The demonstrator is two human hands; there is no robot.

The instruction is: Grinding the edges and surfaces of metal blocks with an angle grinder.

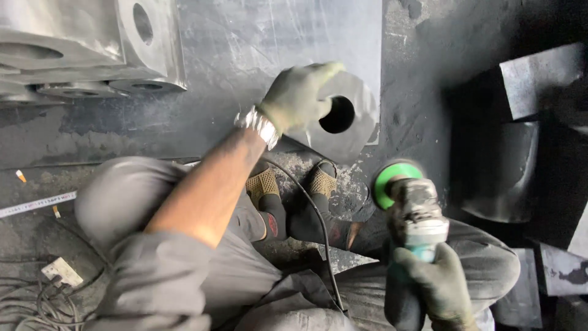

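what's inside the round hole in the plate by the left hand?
The round hole in the steel plate shows only darkness; nothing visible inside. The gloved left hand rests on the plate and covers the hole's left edge, so what is beneath stays hidden.

A dark, grimy concrete floor is seen, dusted with grey powder and streaked with scratches. Stacked metal blocks with round holes are set at the upper left. Dark steel slabs are piled along the right edge. Coiled cables and a white plug are left at the lower left, near a strip of tape.
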